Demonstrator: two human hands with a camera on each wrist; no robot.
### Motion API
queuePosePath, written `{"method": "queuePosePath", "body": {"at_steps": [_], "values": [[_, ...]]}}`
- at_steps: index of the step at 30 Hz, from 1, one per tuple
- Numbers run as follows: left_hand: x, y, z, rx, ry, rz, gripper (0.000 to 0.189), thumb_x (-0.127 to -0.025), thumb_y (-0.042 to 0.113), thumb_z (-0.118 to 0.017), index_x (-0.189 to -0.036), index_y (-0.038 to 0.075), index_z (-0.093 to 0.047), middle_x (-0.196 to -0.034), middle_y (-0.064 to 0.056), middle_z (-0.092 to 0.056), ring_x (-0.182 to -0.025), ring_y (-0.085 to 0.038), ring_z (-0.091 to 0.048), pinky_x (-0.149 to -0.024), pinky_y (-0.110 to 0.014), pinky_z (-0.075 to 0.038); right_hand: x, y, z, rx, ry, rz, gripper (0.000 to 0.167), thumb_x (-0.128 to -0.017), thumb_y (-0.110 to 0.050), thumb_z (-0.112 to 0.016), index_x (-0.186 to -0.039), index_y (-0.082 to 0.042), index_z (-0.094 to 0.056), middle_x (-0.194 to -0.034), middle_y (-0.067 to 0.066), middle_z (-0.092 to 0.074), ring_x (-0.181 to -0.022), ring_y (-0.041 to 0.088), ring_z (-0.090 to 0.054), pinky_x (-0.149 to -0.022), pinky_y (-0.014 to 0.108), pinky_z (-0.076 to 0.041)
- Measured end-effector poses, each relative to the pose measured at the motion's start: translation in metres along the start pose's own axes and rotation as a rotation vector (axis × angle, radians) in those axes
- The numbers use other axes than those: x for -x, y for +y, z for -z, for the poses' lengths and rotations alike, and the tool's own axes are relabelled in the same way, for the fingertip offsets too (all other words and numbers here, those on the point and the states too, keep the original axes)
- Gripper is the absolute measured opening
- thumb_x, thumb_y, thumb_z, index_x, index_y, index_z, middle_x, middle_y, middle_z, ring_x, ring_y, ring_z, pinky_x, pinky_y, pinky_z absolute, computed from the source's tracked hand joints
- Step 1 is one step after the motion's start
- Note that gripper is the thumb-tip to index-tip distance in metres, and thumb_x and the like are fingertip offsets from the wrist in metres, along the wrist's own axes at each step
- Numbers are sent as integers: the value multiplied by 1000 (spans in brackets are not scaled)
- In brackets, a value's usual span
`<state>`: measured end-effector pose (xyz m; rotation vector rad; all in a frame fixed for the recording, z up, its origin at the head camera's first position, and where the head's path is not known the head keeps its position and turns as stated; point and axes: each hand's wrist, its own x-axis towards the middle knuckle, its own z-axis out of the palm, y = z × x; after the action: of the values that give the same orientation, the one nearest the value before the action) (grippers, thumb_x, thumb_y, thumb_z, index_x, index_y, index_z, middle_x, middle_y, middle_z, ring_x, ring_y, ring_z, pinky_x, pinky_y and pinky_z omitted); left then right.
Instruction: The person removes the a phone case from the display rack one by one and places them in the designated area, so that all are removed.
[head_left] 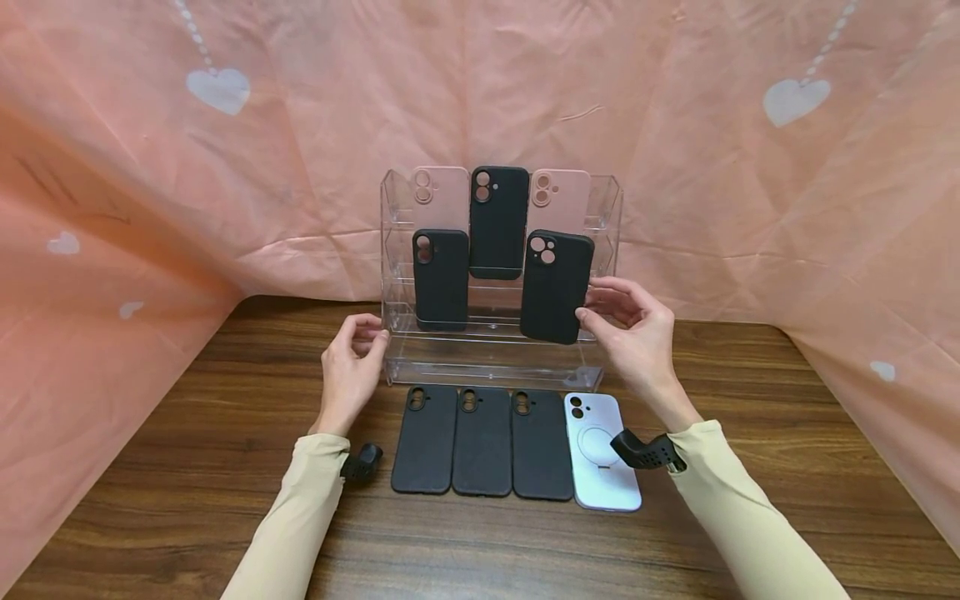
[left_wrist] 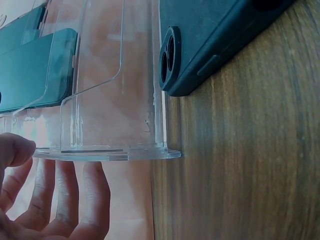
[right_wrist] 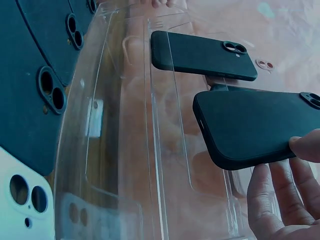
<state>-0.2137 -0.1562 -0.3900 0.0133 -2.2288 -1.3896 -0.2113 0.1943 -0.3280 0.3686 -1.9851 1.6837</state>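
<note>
**Black case (head_left: 555, 296) in your right grip (head_left: 639, 337), at the clear stand (head_left: 487, 372)**

Largest down: peach cloth (head_left: 300, 125) behind and to both sides, wood-grain desk (head_left: 817, 442) below, stand upright on it. Your left grip (head_left: 347, 367) pinches the stand's left wall, thumb against fingers. Your right grip pinches that black case by its right edge; case is tilted, in front of the stand's right half. Stand also carries two pink cases (head_left: 441, 198) with an upper black case (head_left: 498, 225) between, plus a lower-left black case (head_left: 441, 287). Flat before it: three black cases (head_left: 482, 442), one white case (head_left: 596, 487).
</note>
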Motion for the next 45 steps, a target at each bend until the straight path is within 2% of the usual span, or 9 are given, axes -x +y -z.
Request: {"method": "queuePosePath", "body": {"at_steps": [8,18,30,34,37,45], "values": [[0,0,0,1,1,0,17,-96,14,-67,-113,8,-67,-100,-12,-73,-81,-21,-69,-62,-10,-51,11,-1,14,4,-9,-14,39,-82,10,-76,-120,1,-69,-93,-9,-75,-86,5,-73,-80,18,-60],[0,0,0,8,-7,7,17,-96,13,-67,-113,9,-67,-100,-11,-73,-78,-14,-68,-61,-12,-52,24,3,36,66,-25,-25,40,-81,12,-77,-120,3,-69,-95,-12,-75,-87,3,-72,-79,15,-58],[0,0,0,3,-7,9,17,-97,14,-67,-113,9,-67,-100,-12,-73,-82,-22,-71,-62,-12,-52,37,7,62,65,-19,-53,40,-80,14,-76,-119,5,-68,-95,-9,-76,-83,3,-73,-76,13,-58],[-1,0,1,-8,-3,8,17,-97,15,-67,-113,9,-67,-101,-12,-74,-83,-24,-72,-66,-10,-49,43,8,69,98,-3,-77,41,-80,15,-76,-119,6,-68,-94,-10,-76,-81,3,-72,-75,14,-58],[-1,0,1,-16,-2,8,17,-97,15,-67,-113,9,-67,-101,-11,-74,-84,-24,-72,-68,-10,-48,46,9,75,75,1,-103,41,-79,16,-76,-119,7,-68,-94,-9,-77,-80,4,-72,-73,14,-58],[-1,0,1,-12,-6,13,17,-97,15,-67,-113,10,-67,-102,-11,-74,-84,-24,-72,-67,-11,-49,52,11,94,52,-30,-133,43,-80,16,-76,-120,2,-69,-94,-9,-77,-81,2,-72,-73,13,-58]]}}
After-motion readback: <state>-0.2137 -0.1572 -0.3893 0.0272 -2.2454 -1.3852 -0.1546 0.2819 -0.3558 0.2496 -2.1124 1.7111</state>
